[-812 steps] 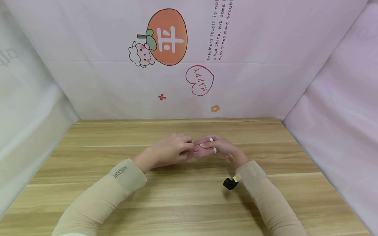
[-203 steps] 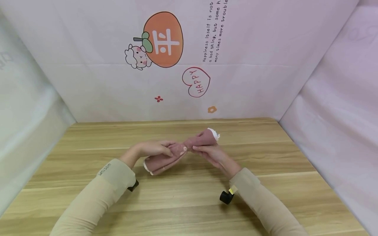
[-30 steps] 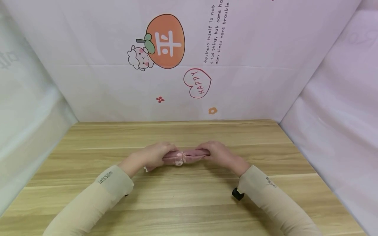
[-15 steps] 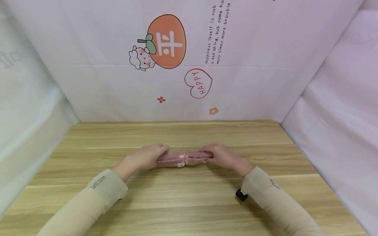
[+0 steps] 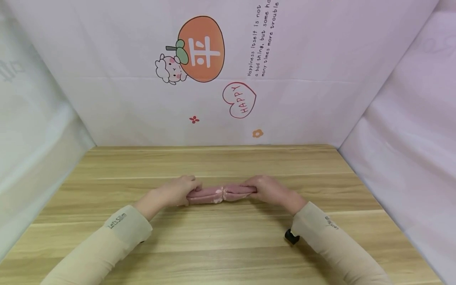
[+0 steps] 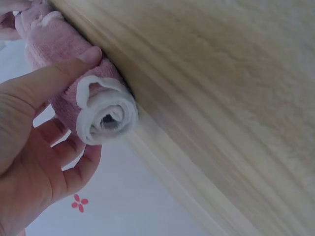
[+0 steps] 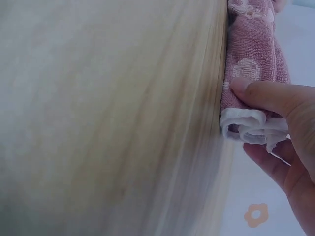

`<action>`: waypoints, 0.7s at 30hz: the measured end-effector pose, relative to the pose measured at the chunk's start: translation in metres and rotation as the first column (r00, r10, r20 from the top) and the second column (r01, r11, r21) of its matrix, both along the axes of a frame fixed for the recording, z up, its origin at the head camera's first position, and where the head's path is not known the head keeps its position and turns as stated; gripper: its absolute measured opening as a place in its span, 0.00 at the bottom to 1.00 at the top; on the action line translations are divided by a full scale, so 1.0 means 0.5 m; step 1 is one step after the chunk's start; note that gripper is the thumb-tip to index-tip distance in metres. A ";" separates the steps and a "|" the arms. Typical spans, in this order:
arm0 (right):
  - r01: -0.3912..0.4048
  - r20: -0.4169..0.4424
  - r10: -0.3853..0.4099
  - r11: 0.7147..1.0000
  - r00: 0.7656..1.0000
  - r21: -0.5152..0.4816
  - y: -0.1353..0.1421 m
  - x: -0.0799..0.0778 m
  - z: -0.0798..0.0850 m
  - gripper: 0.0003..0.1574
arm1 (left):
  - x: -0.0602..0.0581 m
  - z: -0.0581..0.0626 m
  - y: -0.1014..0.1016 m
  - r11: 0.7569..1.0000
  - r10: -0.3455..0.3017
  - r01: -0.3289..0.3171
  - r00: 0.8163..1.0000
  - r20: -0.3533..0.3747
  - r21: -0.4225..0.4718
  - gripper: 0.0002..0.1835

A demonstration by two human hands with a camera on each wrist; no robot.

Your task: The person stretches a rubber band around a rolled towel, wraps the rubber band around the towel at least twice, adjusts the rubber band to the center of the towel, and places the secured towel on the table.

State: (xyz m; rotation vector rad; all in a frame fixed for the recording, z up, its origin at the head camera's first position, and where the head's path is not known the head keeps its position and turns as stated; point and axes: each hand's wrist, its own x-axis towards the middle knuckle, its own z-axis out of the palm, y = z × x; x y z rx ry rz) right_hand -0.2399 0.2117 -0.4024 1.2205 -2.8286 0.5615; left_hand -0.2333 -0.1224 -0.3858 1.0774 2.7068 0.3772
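A pink towel (image 5: 208, 195) with pale patterned patches lies rolled lengthwise across the wooden table, pinched narrow near its middle. My left hand (image 5: 175, 191) grips its left end. In the left wrist view, the thumb (image 6: 74, 69) presses on the roll, fingers curled beneath, and the white-edged end shows a spiral with a small hole. On the other side, my right hand (image 5: 270, 190) holds the right end between thumb and fingers. The white hem (image 7: 241, 118) of that end, loosely folded, shows in the right wrist view. Palm-side parts of the towel are hidden.
The wooden table (image 5: 213, 245) runs back to a white printed cloth wall (image 5: 135, 111). White cloth also hangs at the left and right sides. A black wrist camera (image 5: 292, 236) juts from below the right sleeve.
Earlier, the towel was bunched between the hands, then tilted with flared ends and a tight middle. Now it is a straighter, slimmer roll, and my left hand has shifted left along it.
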 end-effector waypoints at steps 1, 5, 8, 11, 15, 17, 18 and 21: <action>0.007 0.016 -0.007 1.000 1.000 0.005 0.001 -0.002 0.000 0.20 | -0.001 0.000 0.000 1.000 0.012 -0.012 1.000 0.015 -0.003 0.22; 0.026 0.089 -0.027 1.000 0.996 0.009 0.004 -0.007 0.000 0.20 | -0.005 0.003 -0.001 0.999 0.048 -0.047 0.998 0.050 -0.006 0.22; 0.032 0.130 -0.032 0.999 0.991 0.006 0.008 -0.008 0.002 0.20 | -0.005 0.006 -0.002 0.999 0.052 -0.051 0.997 0.049 -0.016 0.21; 0.036 0.155 -0.036 0.999 0.987 0.002 0.011 -0.006 0.004 0.20 | -0.003 0.006 -0.001 0.998 0.053 -0.052 0.997 0.048 -0.020 0.20; 0.027 0.163 -0.025 1.000 0.986 -0.008 0.012 -0.007 0.006 0.20 | -0.003 0.006 -0.001 0.998 0.056 -0.055 0.997 0.055 -0.015 0.21; 0.018 0.168 -0.016 1.000 0.986 -0.012 0.012 -0.009 0.005 0.21 | -0.003 0.007 -0.002 0.998 0.068 -0.067 0.995 0.072 -0.019 0.22; 0.014 0.171 -0.012 1.000 0.985 -0.011 0.012 -0.011 0.005 0.22 | -0.003 0.008 -0.001 0.997 0.077 -0.075 0.994 0.084 -0.023 0.23; 0.003 0.194 -0.003 1.000 0.981 -0.003 0.015 -0.012 0.006 0.29 | -0.003 0.010 0.000 0.994 0.107 -0.104 0.987 0.121 -0.030 0.27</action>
